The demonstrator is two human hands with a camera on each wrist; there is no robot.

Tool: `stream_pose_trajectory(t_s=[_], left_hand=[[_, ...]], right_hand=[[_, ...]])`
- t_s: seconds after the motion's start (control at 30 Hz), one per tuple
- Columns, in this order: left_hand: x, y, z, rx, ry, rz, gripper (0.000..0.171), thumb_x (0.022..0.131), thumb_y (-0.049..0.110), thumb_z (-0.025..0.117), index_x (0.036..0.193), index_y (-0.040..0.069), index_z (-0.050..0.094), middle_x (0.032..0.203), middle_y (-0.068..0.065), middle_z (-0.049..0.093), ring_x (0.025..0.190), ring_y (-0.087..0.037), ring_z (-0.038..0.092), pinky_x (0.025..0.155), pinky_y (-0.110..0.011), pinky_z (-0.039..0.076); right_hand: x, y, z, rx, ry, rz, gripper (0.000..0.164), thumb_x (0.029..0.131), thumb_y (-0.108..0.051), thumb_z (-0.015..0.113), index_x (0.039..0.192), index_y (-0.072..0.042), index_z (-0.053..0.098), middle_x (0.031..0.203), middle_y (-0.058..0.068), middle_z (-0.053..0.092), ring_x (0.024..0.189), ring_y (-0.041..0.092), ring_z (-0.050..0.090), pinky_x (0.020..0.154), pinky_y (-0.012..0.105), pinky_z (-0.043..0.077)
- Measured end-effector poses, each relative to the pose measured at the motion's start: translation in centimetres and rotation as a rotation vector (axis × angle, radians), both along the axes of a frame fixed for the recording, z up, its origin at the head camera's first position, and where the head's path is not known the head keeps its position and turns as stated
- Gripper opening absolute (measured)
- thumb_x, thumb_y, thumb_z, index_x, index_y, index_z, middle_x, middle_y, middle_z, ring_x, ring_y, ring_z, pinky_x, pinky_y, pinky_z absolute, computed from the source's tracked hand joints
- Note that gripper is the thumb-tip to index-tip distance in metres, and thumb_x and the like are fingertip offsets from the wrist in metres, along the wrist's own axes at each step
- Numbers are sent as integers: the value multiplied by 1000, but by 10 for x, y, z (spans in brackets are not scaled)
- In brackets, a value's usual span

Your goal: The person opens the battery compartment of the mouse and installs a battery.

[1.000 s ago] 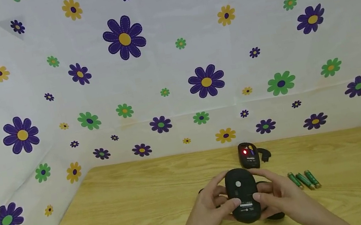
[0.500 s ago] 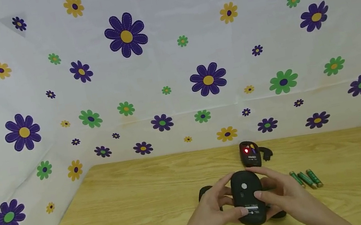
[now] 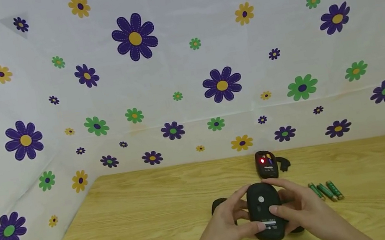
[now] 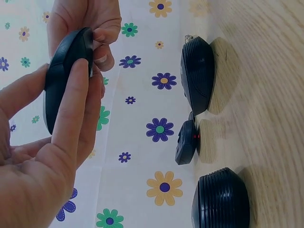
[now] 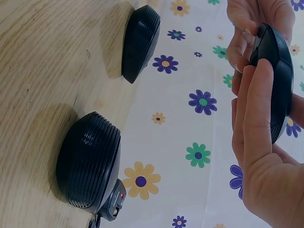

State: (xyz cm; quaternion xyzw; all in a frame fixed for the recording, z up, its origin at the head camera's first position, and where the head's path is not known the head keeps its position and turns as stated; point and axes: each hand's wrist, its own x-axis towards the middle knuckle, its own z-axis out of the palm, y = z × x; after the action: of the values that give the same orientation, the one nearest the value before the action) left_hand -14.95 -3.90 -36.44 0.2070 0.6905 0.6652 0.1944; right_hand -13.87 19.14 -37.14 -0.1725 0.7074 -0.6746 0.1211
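A black computer mouse [image 3: 265, 212] is held above the table with its underside, round white spot and printed label facing the head camera. My left hand [image 3: 223, 227] grips its left side, the thumb lying over the label's edge. On the other side my right hand [image 3: 304, 209] grips the mouse, its thumb pressed on the underside. In the left wrist view the held mouse [image 4: 66, 78] is seen edge-on between both hands. Two more black mice lie behind the hands, mostly hidden in the head view: one mouse [image 5: 90, 161] and another mouse [image 5: 141, 42].
Farther back on the wooden table [image 3: 154, 211] lies an upturned mouse [image 3: 267, 165], its battery bay open and a red light on. Its detached black cover [image 3: 283, 163] lies beside it. Three green batteries [image 3: 327, 191] lie to the right. Flowered sheeting [image 3: 168, 68] encloses the table.
The held mouse has shifted slightly right and down in the head view. The right thumb has slid up a little, uncovering more of the underside; the mouse at left shows more.
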Motion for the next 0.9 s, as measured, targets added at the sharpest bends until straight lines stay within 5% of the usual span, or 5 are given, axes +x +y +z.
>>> stream_pose_trajectory(t_s=[0.27, 0.9], left_hand=[[1, 1, 0, -29, -6, 18, 74, 88, -2, 75, 153, 10, 44, 106, -3, 67, 93, -16, 68, 77, -29, 62], [3, 3, -1, -59, 10, 33, 75, 86, -3, 77, 153, 9, 44, 105, -1, 68, 91, -14, 67, 76, -29, 62]], right_hand=[[1, -3, 1, 27, 26, -13, 60, 101, -3, 60, 152, 7, 30, 112, 21, 64, 89, 32, 72, 63, 46, 64], [3, -7, 3, 114, 75, -50, 55, 99, 4, 61, 146, 10, 34, 121, 35, 61, 92, 33, 72, 59, 42, 64]])
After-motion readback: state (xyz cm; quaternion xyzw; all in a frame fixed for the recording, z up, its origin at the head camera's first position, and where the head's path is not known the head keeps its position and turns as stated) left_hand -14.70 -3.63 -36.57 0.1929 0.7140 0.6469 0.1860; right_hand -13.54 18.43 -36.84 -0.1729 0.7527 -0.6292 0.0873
